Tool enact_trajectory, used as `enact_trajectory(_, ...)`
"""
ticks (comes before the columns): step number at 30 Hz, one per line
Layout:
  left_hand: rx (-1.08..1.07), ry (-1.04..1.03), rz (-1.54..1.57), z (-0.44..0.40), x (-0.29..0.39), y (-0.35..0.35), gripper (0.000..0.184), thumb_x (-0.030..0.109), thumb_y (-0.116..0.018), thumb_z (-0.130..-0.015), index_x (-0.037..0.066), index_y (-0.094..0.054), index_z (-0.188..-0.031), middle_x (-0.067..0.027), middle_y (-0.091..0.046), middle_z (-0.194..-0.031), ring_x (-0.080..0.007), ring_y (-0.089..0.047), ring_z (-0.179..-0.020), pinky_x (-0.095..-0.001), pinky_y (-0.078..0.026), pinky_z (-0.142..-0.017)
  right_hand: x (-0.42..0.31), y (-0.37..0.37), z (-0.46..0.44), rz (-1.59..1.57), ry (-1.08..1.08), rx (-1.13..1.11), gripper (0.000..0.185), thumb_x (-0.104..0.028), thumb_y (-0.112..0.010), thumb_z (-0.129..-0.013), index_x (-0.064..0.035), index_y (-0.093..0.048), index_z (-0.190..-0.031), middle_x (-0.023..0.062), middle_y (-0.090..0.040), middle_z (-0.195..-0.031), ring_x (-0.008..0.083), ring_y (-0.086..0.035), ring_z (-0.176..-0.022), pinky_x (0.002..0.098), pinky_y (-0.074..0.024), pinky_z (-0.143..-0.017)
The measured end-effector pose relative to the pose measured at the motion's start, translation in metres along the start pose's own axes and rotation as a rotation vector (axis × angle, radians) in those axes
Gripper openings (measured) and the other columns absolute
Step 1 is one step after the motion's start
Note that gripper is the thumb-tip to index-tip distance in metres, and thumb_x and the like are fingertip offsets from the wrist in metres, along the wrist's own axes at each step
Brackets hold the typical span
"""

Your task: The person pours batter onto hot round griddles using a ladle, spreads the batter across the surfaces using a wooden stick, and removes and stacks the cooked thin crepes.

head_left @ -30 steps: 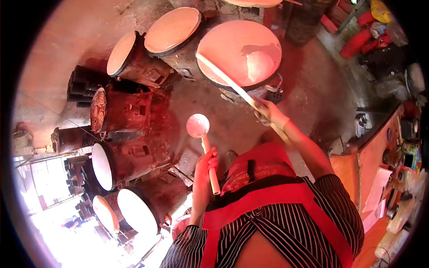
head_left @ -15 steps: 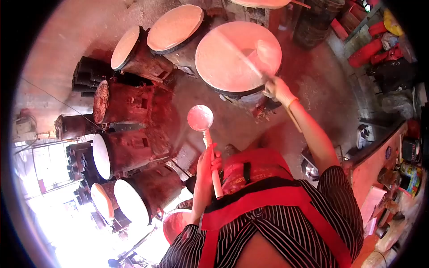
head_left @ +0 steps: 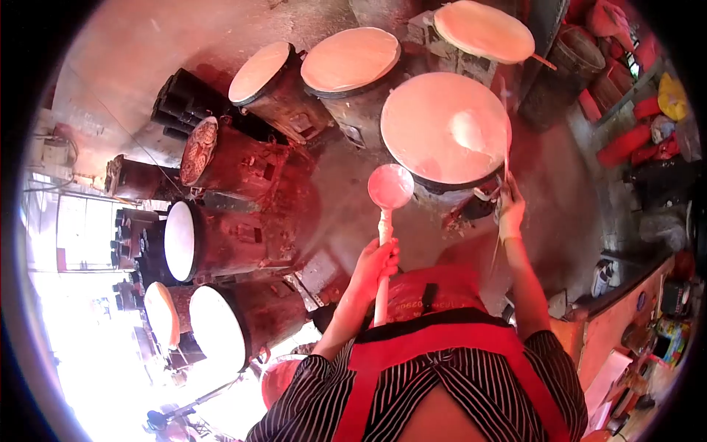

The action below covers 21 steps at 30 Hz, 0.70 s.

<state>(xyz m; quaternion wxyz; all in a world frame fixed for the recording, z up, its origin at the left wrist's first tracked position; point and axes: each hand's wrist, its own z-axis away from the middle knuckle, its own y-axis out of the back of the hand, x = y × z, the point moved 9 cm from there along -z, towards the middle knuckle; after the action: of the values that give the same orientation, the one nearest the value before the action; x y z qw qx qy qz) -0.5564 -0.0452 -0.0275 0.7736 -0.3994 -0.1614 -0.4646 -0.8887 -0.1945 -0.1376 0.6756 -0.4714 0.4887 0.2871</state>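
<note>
My left hand (head_left: 374, 267) is closed around the handle of a ladle (head_left: 390, 186), whose round bowl is coated with pale batter. It is held upright in front of the red apron, apart from the stoves. My right hand (head_left: 509, 210) grips a long, thin spreading stick (head_left: 506, 132), seen nearly edge-on along the right rim of the nearest round griddle. Pale batter (head_left: 427, 125) covers that griddle, with a brighter patch (head_left: 471, 134) right of its middle. The griddle sits on a drum stove (head_left: 442, 195). The stick's grip is partly hidden by my fingers.
More drum stoves with pale-topped griddles (head_left: 350, 60) (head_left: 259, 71) (head_left: 180, 241) curve round to the left. A round pale sheet (head_left: 484, 31) lies at the back. Black cylinders (head_left: 193, 99) are stacked at left. A cluttered table (head_left: 589, 346) stands right, a red bucket (head_left: 280, 379) at lower left.
The stick has swung from lying across the griddle to its right rim, and my right hand has moved right and down. A bare-looking patch in the batter is now covered. The view has shifted.
</note>
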Motion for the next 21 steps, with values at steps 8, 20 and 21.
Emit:
enact_trajectory(8,-0.024,0.084,-0.026,-0.010,0.000,-0.006,0.015,0.017,-0.053,-0.093,0.005,-0.049,-0.100,-0.0001,-0.046,-0.076,-0.0060,-0.041,-0.057,-0.0165,-0.030,-0.043,-0.019,-0.028,-0.024,0.342,-0.112,-0.070,0.035,-0.017,-0.055,-0.092,0.0001,-0.055,-0.122,0.0028,-0.062,-0.105,0.0103,-0.055,-0.090,0.0248,-0.0456,-0.075)
enact_trajectory(20,-0.148,-0.148,-0.559,-0.164,0.051,-0.040,0.016,0.017,-0.052,-0.091,0.007,-0.045,-0.080,0.0002,-0.044,-0.063,-0.0089,-0.041,-0.047,-0.0233,-0.035,-0.041,-0.021,0.026,0.074,0.329,-0.103,-0.069,0.034,-0.012,-0.052,-0.091,-0.0099,-0.055,-0.126,-0.0108,-0.046,-0.067,0.0011,-0.036,-0.049,0.0176,-0.0274,-0.044)
enact_trajectory(21,-0.153,-0.139,-0.574,-0.185,0.046,-0.048,0.014,0.014,-0.050,-0.089,0.006,-0.044,-0.080,-0.0004,-0.043,-0.062,-0.0102,-0.041,-0.045,-0.0246,-0.035,-0.039,-0.019,0.031,0.082,0.266,-0.090,0.058,0.032,-0.010,-0.053,-0.091,-0.0086,-0.057,-0.123,-0.0104,-0.048,-0.067,0.0009,-0.038,-0.050,0.0168,-0.0279,-0.043)
